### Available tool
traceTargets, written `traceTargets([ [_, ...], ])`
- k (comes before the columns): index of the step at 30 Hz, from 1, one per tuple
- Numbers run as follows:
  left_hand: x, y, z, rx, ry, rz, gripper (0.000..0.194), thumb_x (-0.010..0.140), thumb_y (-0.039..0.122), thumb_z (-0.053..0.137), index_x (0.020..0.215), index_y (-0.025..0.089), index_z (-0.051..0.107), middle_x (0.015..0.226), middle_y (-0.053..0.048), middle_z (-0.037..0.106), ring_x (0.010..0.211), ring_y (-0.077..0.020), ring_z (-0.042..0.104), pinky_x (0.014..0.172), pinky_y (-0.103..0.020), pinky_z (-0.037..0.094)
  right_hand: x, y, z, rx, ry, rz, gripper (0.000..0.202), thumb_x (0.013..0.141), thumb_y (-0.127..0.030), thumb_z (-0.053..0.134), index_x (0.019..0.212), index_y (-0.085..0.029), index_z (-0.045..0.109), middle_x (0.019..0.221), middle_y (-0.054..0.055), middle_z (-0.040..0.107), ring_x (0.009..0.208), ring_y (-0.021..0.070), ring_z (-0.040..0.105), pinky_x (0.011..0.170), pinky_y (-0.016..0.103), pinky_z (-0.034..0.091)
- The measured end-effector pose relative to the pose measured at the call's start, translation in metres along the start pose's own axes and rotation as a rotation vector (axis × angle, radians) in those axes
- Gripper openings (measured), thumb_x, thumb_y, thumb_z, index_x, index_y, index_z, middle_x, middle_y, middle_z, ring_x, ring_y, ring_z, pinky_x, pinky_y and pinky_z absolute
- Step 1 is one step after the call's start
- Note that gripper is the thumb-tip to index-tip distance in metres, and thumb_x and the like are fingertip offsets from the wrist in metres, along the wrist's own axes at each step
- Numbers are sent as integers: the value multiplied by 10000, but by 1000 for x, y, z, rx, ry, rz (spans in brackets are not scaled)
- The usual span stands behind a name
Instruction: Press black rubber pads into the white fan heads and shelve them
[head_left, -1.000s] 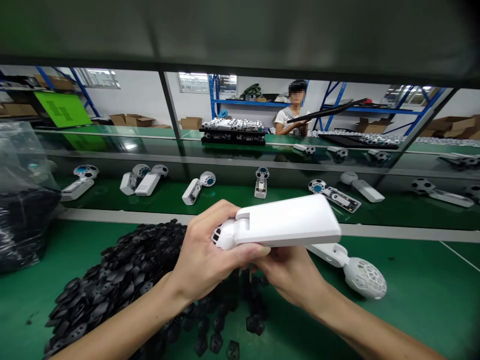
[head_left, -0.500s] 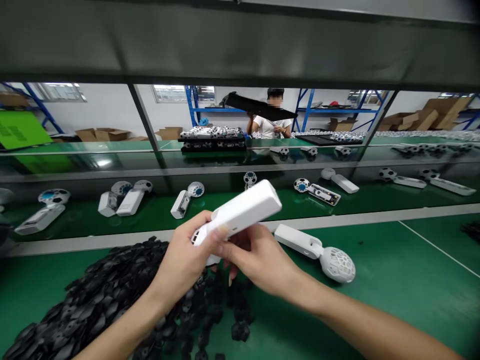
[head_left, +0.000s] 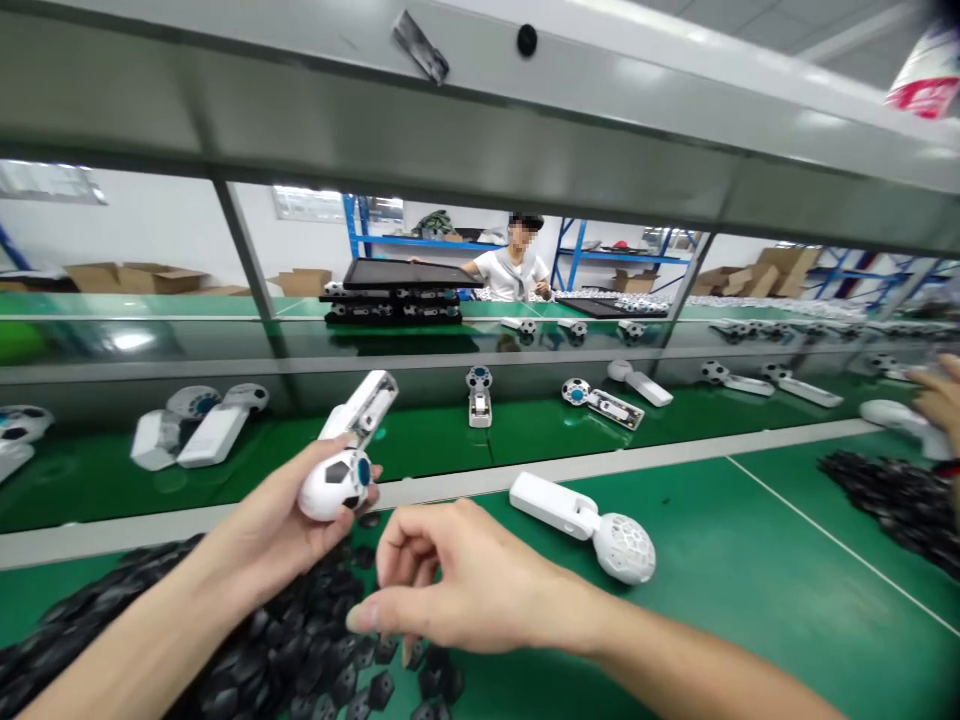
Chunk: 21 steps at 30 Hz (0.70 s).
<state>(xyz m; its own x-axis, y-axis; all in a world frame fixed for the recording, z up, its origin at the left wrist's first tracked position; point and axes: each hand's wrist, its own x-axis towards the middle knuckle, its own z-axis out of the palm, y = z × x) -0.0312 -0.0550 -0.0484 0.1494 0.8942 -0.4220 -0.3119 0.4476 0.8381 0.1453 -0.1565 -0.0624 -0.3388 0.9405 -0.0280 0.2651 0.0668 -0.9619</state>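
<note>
No readable text
A white item with a red band hangs at the upper right edge of the frame, partly cut off; any lettering on the band is too blurred and too small to make out.

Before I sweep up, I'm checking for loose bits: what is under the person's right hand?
Black pieces lie on the green table around the thumb side of the right hand. Whatever sits directly beneath that hand is covered and cannot be seen.
</note>
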Motion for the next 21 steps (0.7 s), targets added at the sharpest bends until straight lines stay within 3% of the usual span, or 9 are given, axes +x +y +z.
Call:
traceTargets([
  [2,-1,7,-3,-10,30,4,90,930,197,660,998,151,694,842,-140,732,632,-223,740,373,-184,533,0,0,0,-43,-13,-7,412,775,-459,947,775,-216,614,675,-56,646,661,122,616,596,203,422],
  [5,8,12,-12,163,20,210,169,908,203,660,1055,141,715,969,-153,768,733,-212,761,480,-198,606,-2,0,-2,-31,-40,16,424,772,-478,945,775,-211,616,664,-54,641,645,122,604,594,210,418],
  [10,56,27,-37,477,169,436,252,944,308,724,1110,121,692,1047,-120,737,914,-224,735,648,-257,657,-5,3,-6,78,-110,13,453,752,-499,954,787,-201,615,672,-42,656,625,119,607,602,213,436],
  [13,92,37,-52,701,259,452,285,984,329,745,1162,119,670,1086,-98,711,925,-209,711,697,-296,644,-6,5,-7,91,-131,10,451,764,-512,943,812,-199,622,707,-31,676,639,128,638,588,214,441],
  [16,118,37,-63,947,275,390,255,1009,331,742,1159,131,690,1110,-77,713,940,-214,716,805,-376,646,-6,5,-6,92,-134,26,442,772,-500,941,813,-198,621,736,-23,686,661,131,645,593,218,444],
  [21,134,34,-76,1220,341,430,329,1012,405,733,1209,143,703,1242,-106,709,1138,-284,698,996,-498,602,-6,0,-8,71,-128,41,389,804,-444,918,813,-203,613,746,-20,694,660,132,634,607,232,443],
])
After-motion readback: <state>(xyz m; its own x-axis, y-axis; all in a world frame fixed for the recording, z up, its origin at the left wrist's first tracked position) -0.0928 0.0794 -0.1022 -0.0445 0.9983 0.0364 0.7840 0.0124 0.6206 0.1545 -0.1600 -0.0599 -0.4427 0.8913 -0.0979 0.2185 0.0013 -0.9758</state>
